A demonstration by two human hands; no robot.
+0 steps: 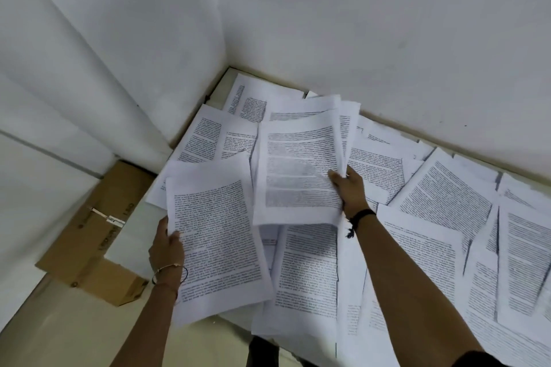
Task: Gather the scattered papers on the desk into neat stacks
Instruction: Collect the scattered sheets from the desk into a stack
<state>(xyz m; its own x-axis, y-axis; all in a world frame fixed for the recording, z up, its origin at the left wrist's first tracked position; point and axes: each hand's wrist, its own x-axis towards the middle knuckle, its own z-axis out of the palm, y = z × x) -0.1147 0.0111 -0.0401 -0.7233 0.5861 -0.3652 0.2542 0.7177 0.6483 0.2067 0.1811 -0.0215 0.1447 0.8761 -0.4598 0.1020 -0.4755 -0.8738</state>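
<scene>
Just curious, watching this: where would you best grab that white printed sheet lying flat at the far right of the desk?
Probably the white printed sheet by its near long edge, from the person's side; it lies flat, overlapping others, so sliding fingertips under lifts it.

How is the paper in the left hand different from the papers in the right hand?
The left hand holds what looks like one sheet; the right hand holds a bundle of several papers, their edges fanned out at the top. The left hand's sheet is gripped at its left edge and sits nearer the person; the right hand's bundle is gripped at its right edge, farther back. Both are white pages of printed text, lifted above the scattered papers.
</scene>
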